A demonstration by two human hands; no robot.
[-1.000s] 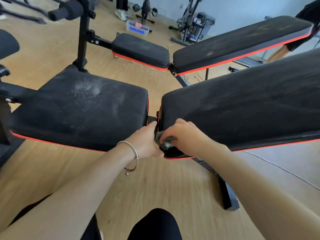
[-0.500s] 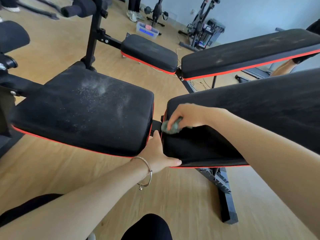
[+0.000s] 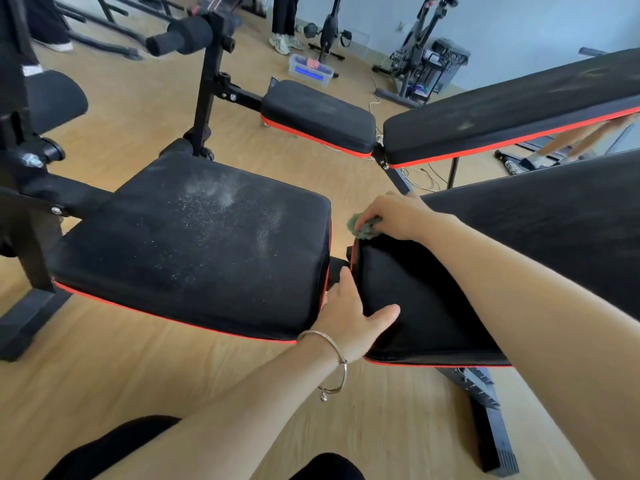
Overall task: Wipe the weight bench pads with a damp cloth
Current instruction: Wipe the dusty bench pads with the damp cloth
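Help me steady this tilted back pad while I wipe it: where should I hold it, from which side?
Take the near corner of the back pad at its lower end, coming from the gap beside the seat pad: thumb on top, fingers against the end face. That edge is low, square and clear of the cloth in the right hand. The left hand rests there.

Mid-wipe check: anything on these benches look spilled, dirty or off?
Yes. The near seat pad carries a scatter of white powdery specks, thickest toward its far middle. The far bench's back pad shows pale dusty smudges too. The right hand holds the cloth at the near back pad, away from both.
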